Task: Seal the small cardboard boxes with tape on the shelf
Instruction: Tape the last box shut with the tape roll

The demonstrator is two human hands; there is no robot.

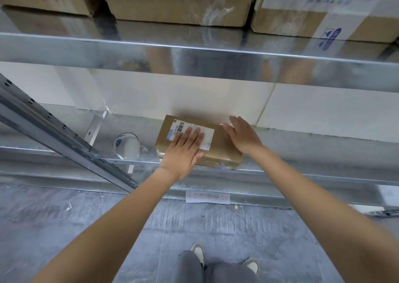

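Galvanized metal shelving (302,174) fills the view, seen from above by a person standing on a grey, scuffed concrete floor (64,228). Both bare arms reach forward to the lower shelf.

The left hand (183,151) lies flat, palm down, fingers straight and close together, pressing on the top of a small cardboard box (218,149). Its fingertips rest on a white shipping label (185,129) with a barcode, stuck to the box top. The right hand (243,136) is open too, fingers straight, at the far right edge of the box; it is blurred, so whether it touches the cardboard cannot be told. The hands are apart, with bare brown box top between them.

The box is a low rectangular carton of plain brown card, lying under and between the hands near the shelf's front lip. Its near side shines with clear tape.

Left of the left hand, a roll of clear tape (126,145) with a white and blue core lies on the same shelf, near but apart from the box. Further left, a grey slotted upright (54,129) runs diagonally. Beyond the hands stand pale cartons (323,114). Above, the upper shelf carries large brown cardboard boxes (177,2). Below the hands, a white paper slip (207,197) lies by the shelf base, and grey trousers and pale shoes (198,252) show at the bottom.
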